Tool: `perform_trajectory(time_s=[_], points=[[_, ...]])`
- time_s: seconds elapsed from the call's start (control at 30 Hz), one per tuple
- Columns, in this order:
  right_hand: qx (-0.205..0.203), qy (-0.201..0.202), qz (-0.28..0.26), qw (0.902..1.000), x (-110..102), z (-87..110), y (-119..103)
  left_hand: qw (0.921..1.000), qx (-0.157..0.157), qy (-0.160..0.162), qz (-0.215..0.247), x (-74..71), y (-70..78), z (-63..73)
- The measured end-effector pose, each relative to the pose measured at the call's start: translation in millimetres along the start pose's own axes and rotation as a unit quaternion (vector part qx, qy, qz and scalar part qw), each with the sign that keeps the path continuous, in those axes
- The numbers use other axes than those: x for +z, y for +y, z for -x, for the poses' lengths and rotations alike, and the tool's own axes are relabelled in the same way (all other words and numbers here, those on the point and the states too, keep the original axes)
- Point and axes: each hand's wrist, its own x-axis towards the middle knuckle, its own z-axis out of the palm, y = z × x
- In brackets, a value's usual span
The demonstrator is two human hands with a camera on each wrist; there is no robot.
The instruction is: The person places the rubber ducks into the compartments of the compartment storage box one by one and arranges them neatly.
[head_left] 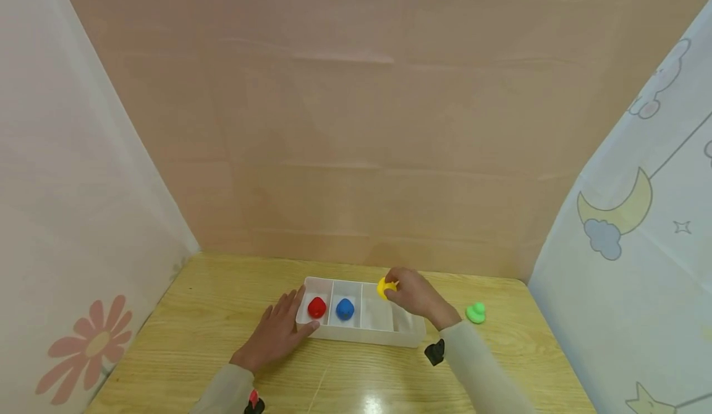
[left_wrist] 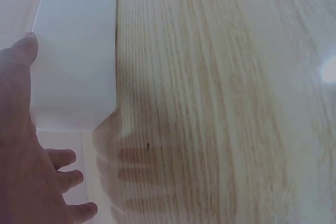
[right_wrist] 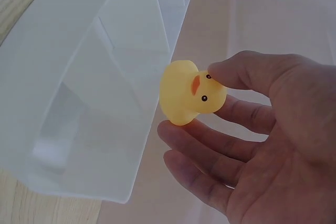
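Note:
Between the thumb and fingers of my right hand (head_left: pixel 416 295), a yellow rubber duck (right_wrist: pixel 189 93) is pinched, its orange beak and black eyes facing the right wrist camera. In the head view it is over the back part of the white divided tray (head_left: pixel 349 333), near the third compartment from the left. A red duck (head_left: pixel 317 308) sits in the leftmost compartment and a blue duck (head_left: pixel 345 309) in the one beside it. My left hand (head_left: pixel 280 327) rests at the tray's left end, fingers spread and fairly straight, thumb touching the front wall.
A green duck (head_left: pixel 475 312) lies on the wooden table (head_left: pixel 222 303) to the right of the tray, beyond my right wrist. Behind the table stands a brown sheet (head_left: pixel 345 154), with pale patterned cloths on the left (head_left: pixel 83 173) and right (head_left: pixel 656 278).

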Motion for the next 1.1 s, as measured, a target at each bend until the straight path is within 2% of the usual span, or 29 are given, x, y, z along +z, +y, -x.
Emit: perform_trajectory(time_s=[0.23, 0.7, 1.1], points=[[-0.005, -0.020, 0.001, 0.9998, 6.9, -0.8, -5.8, 1.0000, -0.006, -0.005, 0.004, -0.1, -0.1, -0.7], [-0.030, -0.028, 0.005, 0.9991, 18.8, -1.1, -6.4, 1.0000, -0.002, -0.003, 0.007, 0.0, -0.2, -0.8], [-0.053, -0.035, -0.001, 0.9980, 20.6, 0.2, -9.1, 0.9999, -0.006, -0.005, 0.007, -0.2, 0.6, -0.7]])
